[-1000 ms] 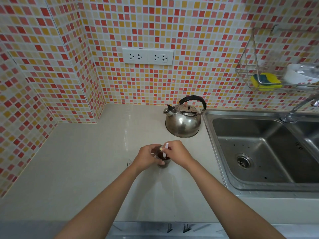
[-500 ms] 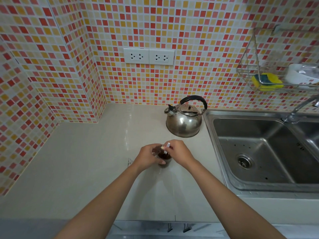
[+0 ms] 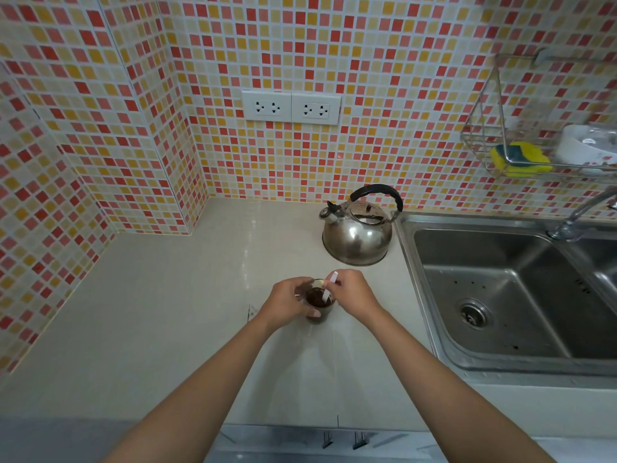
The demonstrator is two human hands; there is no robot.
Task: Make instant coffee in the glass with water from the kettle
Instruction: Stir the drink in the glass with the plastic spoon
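While the left hand (image 3: 286,301) curls its fingers around the side of a small clear drinking glass (image 3: 319,304) filled with dark brown coffee, the right hand (image 3: 354,294) pinches a thin white stirring stick (image 3: 329,289) between fingertips and thumb. That stick slants down into the dark liquid, its upper end poking out above the right hand's knuckles. Both hands are closed on what they hold, the left wrapped about the glass wall, the right narrowed tight on the stick. The glass stands upright on the pale beige countertop (image 3: 160,312), near the front middle of the counter. Behind it and a little to the right, apart from the glass, sits a rounded stainless steel kettle (image 3: 359,233) with a black arched handle, its spout pointing left. Just beside the kettle on the right begins a stainless steel sink (image 3: 507,295). On the mosaic tile wall of red, orange and cream squares hang a white double power socket (image 3: 291,106) and a wire rack (image 3: 534,128) holding a yellow and green sponge (image 3: 519,158).
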